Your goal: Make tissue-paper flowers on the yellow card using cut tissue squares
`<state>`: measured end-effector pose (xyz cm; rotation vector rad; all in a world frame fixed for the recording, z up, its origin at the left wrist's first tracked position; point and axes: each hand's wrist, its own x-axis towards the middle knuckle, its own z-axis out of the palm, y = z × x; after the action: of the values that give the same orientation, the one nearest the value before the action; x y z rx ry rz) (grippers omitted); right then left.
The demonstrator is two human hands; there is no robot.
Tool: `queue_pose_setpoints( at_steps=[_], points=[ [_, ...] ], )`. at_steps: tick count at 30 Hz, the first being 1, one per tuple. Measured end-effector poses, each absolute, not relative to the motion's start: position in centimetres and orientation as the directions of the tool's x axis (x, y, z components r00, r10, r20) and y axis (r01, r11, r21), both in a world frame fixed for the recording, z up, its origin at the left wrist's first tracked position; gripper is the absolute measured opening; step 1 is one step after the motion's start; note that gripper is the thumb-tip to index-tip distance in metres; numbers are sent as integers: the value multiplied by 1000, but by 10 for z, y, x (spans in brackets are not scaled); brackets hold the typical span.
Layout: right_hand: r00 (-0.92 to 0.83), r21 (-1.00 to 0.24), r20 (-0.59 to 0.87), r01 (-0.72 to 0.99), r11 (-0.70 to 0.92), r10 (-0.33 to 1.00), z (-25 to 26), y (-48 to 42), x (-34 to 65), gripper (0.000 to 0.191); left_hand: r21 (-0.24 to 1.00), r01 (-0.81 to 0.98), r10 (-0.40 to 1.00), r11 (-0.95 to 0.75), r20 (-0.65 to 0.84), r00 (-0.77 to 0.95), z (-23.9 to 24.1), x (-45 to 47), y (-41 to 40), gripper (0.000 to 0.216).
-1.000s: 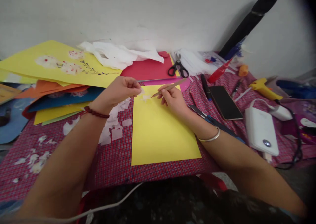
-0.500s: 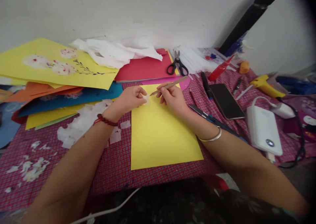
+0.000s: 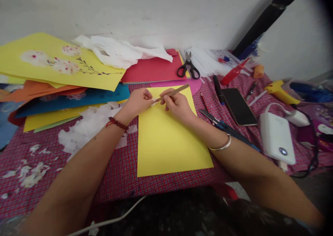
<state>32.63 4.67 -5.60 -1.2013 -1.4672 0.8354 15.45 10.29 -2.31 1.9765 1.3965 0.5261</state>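
Over the top part of a yellow paper sheet [image 3: 171,142], my right hand [image 3: 179,107] grips a plain wood-coloured pencil [image 3: 180,89], its tip slanting down to the left. My left hand [image 3: 139,102] is closed in a pinch on a small white piece of tissue paper [image 3: 154,101] at that tip. Fingers cover most of this piece, so whether it is wrapped around the tip cannot be made out. Crumpled white tissue [image 3: 82,126] and cut tissue squares [image 3: 121,143] lie left of the sheet.
Black-handled scissors [image 3: 188,67] rest behind the sheet. To the right are a blue cutter knife [image 3: 229,129], a phone [image 3: 239,107], a red tube [image 3: 234,73], a yellow glue gun [image 3: 282,92] and a white power bank [image 3: 278,138]. Flower-painted yellow paper [image 3: 96,79] tops coloured sheets at left.
My right hand and the pencil have shifted slightly left, and the pencil's tip has come closer to my left fingers. Less of the tissue piece shows. The view has shifted a little.
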Motion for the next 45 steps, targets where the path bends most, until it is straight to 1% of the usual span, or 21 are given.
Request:
queue_pose_setpoints(
  at_steps=[3,7,10,14,20,23,26,29,32,34,37,39,40,41,43,45],
  points=[
    [20,-922,291,274,275,956,-58,47,326,15,723,652,926,-229,-45,375,-22,153,103,7],
    [18,-919,298,277,281,954,-60,48,325,15,739,635,925,-227,-41,378,-18,153,102,11],
    [9,-912,294,302,277,956,-59,49,325,14,725,656,929,-208,-63,365,-17,154,101,10],
    [-7,-888,298,365,280,955,-59,48,324,13,721,659,936,-214,-41,350,-20,155,103,8],
    [-41,-858,294,430,283,955,-57,47,324,13,805,554,942,-210,15,336,-33,150,109,13],
    [-79,-853,301,423,305,950,-57,48,323,14,840,517,946,-164,-15,325,-36,149,111,12],
    [-93,-858,298,410,309,950,-58,50,322,15,866,491,946,-93,-77,315,-31,149,109,6],
    [-68,-878,291,377,295,954,-59,50,323,14,866,491,937,-98,-86,340,-19,145,107,3],
    [21,-927,274,272,259,961,-59,48,326,16,836,526,915,-155,-80,396,-4,133,103,6],
    [71,-948,271,191,253,960,-58,47,329,18,801,567,874,-194,-121,471,8,121,98,7],
    [87,-958,270,121,258,959,-56,46,332,22,690,670,767,-273,-264,584,21,103,86,9],
    [81,-960,270,100,262,959,-55,47,332,23,604,729,710,-324,-354,609,22,91,76,11],
    [78,-960,272,95,264,959,-55,47,332,23,568,747,698,-347,-376,610,20,87,72,13],
    [72,-960,272,91,265,960,-55,47,331,22,537,760,702,-367,-376,605,17,82,67,15],
    [60,-961,270,87,264,961,-54,46,330,20,495,773,737,-397,-329,590,8,76,60,19],
    [51,-961,268,86,263,962,-53,44,329,19,472,781,769,-410,-281,574,-2,74,56,17]
  ],
)
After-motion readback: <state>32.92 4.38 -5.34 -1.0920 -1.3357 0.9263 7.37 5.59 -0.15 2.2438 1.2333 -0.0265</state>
